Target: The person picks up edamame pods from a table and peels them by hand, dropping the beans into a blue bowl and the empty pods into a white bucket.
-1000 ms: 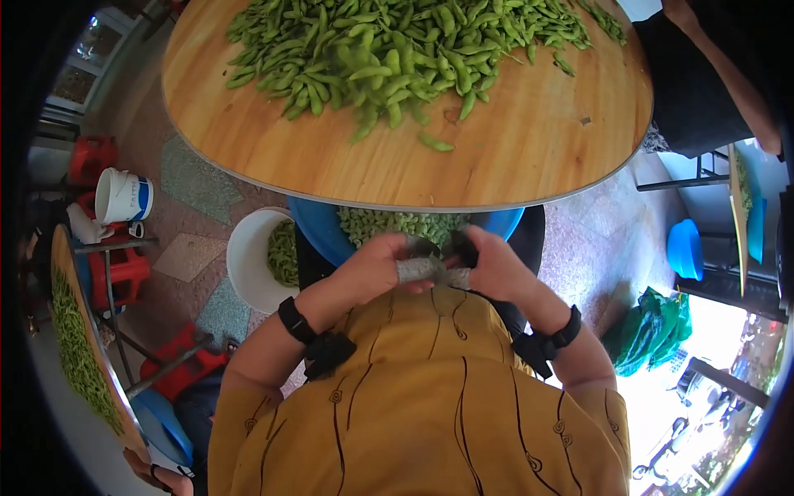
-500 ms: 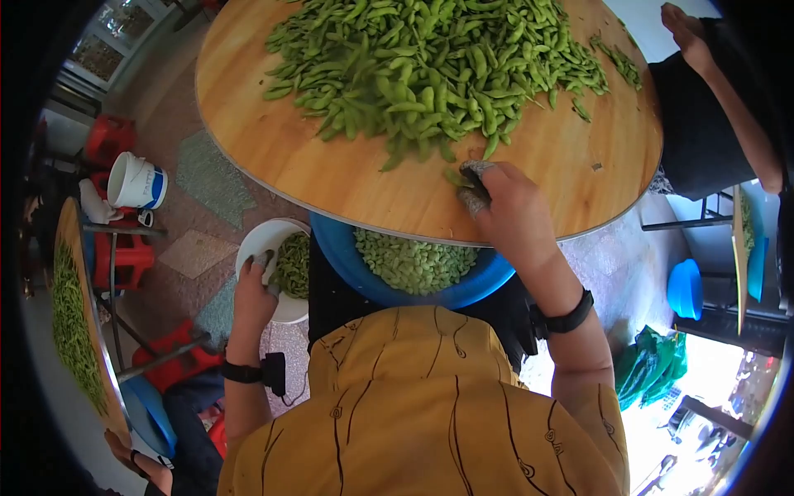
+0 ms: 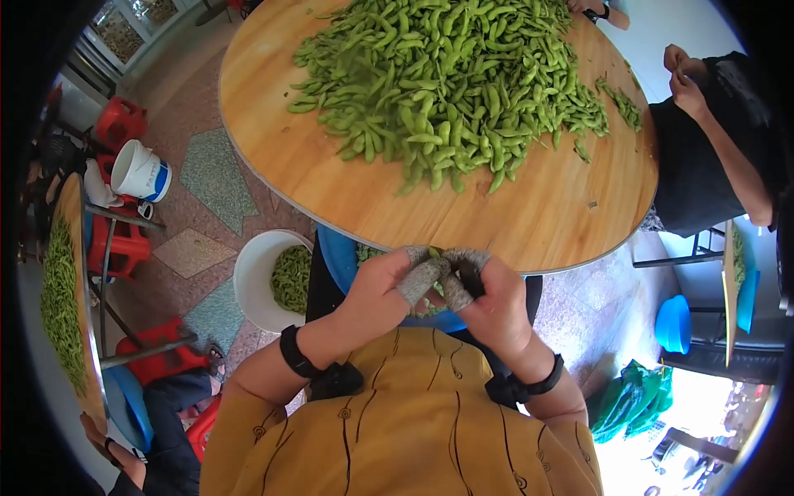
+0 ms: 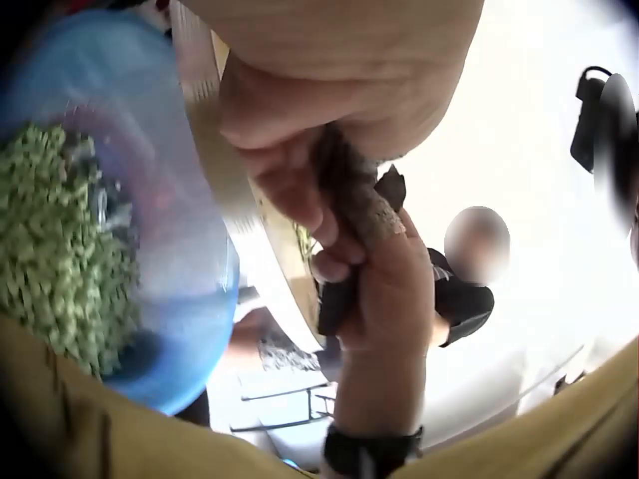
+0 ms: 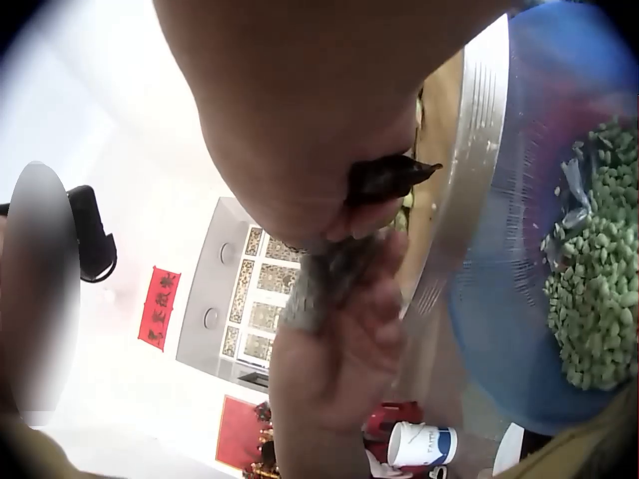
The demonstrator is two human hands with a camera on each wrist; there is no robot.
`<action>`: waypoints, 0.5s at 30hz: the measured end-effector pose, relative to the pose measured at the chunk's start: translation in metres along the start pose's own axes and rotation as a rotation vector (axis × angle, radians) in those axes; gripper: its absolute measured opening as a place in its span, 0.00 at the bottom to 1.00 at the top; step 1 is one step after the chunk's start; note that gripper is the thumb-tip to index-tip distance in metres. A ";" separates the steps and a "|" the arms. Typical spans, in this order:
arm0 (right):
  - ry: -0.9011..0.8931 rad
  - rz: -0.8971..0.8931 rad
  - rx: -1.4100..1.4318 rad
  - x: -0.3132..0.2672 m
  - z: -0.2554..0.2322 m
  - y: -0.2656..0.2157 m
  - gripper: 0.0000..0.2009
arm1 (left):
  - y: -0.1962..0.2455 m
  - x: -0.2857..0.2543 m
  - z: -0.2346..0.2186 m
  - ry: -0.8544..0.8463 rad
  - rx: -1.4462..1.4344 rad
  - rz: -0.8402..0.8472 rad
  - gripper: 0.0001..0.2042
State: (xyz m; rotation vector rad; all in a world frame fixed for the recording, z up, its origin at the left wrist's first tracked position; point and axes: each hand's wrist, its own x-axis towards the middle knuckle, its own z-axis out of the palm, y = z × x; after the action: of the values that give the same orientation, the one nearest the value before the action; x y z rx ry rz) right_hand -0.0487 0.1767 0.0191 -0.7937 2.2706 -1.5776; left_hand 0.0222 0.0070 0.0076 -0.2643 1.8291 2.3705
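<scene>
Both hands meet at the near edge of the round wooden table (image 3: 289,169), above the blue basin (image 3: 334,255). Grey wrapping covers several fingertips. My left hand (image 3: 374,288) and right hand (image 3: 501,312) pinch a small green soybean pod (image 3: 434,252) between them, mostly hidden by the fingers. In the right wrist view a dark pointed cover (image 5: 389,180) sits on one digit of the right hand. Pale green shelled beans (image 5: 599,299) fill part of the basin below the hands. A large heap of soybean pods (image 3: 447,91) lies on the table.
A white bucket (image 3: 251,291) with green pods or hulls (image 3: 292,279) stands on the floor left of the basin. Another person in black (image 3: 711,157) is at the table's right. Red stools (image 3: 122,244) and a second table of pods (image 3: 62,306) are at left.
Half a second ago my left hand was over the white bucket and my right hand pinched a pod on the table. Both hands have since come together over the basin with a pod.
</scene>
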 end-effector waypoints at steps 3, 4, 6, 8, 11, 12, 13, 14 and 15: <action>-0.017 -0.187 -0.167 -0.007 -0.004 0.000 0.16 | -0.004 0.002 0.003 0.048 0.024 0.057 0.08; -0.011 -0.181 -0.160 -0.010 -0.005 0.002 0.16 | -0.006 0.001 0.004 0.109 0.015 0.079 0.08; -0.069 0.015 0.070 -0.016 -0.007 0.009 0.17 | -0.012 0.001 0.003 0.112 0.000 0.075 0.07; -0.140 0.053 0.092 -0.016 -0.012 0.007 0.18 | -0.011 0.000 0.001 0.116 -0.016 0.080 0.07; -0.242 0.033 0.106 -0.011 -0.016 -0.003 0.16 | -0.004 -0.005 -0.002 0.038 0.041 -0.051 0.07; -0.267 -0.019 0.101 -0.011 -0.017 -0.004 0.15 | -0.004 -0.005 -0.002 0.021 0.055 -0.062 0.06; -0.264 -0.019 0.105 -0.012 -0.016 0.000 0.15 | -0.005 -0.006 -0.003 0.004 0.068 -0.073 0.06; -0.262 -0.026 0.081 -0.016 -0.015 0.007 0.14 | -0.004 -0.007 -0.003 0.000 0.075 -0.077 0.06; -0.262 -0.034 0.053 -0.018 -0.014 0.011 0.13 | -0.003 -0.007 -0.003 -0.006 0.122 -0.088 0.07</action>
State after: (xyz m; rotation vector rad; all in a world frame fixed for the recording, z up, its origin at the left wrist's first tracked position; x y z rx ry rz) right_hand -0.0448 0.2008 0.0123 -0.9671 2.0324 -1.4453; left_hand 0.0297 0.0045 0.0055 -0.3168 1.9087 2.1904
